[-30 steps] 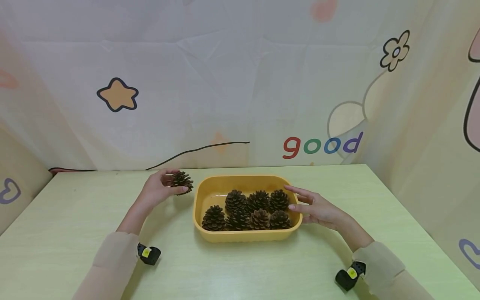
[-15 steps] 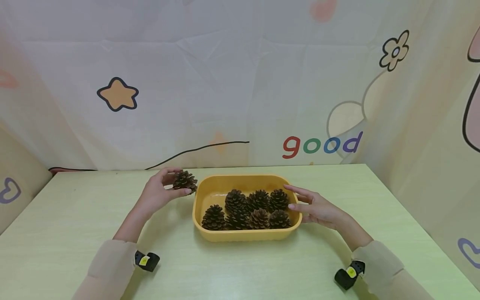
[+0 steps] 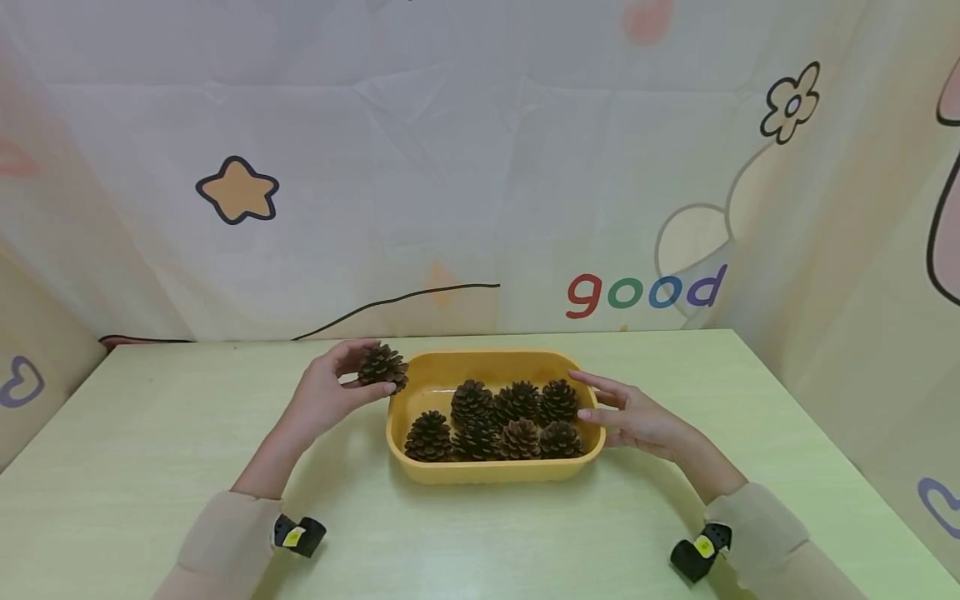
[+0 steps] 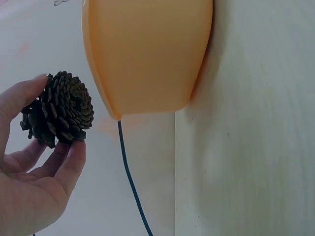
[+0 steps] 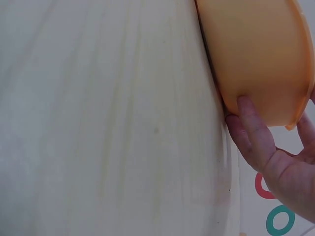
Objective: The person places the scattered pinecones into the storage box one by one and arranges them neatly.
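Note:
In the head view my left hand holds a brown pine cone between thumb and fingers, overlapping the back left rim of a yellow plastic tub. The left wrist view shows that pine cone raised beside the tub's outer wall. Several more pine cones stand inside the tub, grouped toward its middle and right. At the right end, my right hand grips the rim, thumb and forefinger over it. Its other fingers press the outer wall in the right wrist view.
The tub stands on a pale wooden table. Behind the table's back edge hangs a printed cloth with a star, a flower and the word "good". A black wrist camera sits on each sleeve.
My left hand has carried the pine cone to the right, from beside the tub to its left rim. The right hand and the tub have stayed put.

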Demonstrator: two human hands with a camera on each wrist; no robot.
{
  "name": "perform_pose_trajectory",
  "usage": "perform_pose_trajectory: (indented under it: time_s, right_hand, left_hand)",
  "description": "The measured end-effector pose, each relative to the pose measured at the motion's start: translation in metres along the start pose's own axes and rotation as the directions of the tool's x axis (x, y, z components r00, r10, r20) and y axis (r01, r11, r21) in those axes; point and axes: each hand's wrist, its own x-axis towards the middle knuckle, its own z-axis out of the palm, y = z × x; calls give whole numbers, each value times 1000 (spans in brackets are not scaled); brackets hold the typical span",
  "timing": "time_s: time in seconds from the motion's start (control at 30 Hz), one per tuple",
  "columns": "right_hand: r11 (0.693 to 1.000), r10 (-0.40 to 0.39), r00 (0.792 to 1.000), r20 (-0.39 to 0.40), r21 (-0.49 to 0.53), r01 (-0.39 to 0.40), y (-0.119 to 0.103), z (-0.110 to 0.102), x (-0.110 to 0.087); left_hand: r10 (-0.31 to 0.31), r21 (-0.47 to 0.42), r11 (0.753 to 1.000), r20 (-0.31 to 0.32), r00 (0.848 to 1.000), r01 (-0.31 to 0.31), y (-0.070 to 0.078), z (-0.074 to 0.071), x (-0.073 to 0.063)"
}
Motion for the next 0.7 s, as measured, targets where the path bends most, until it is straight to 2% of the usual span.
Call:
perform_pose_trajectory:
  time_s: [0.27,0.7]
  right_hand:
    - [1000,-4,1000,-2,1,4,0,0,-1]
    - [1000,-1,1000,-7,-3,1,0,0,0]
  left_hand:
    - [37,-62,997,13,999,-36,10,16,4]
    - [101,0,995,23,995,-101,10,37,11]
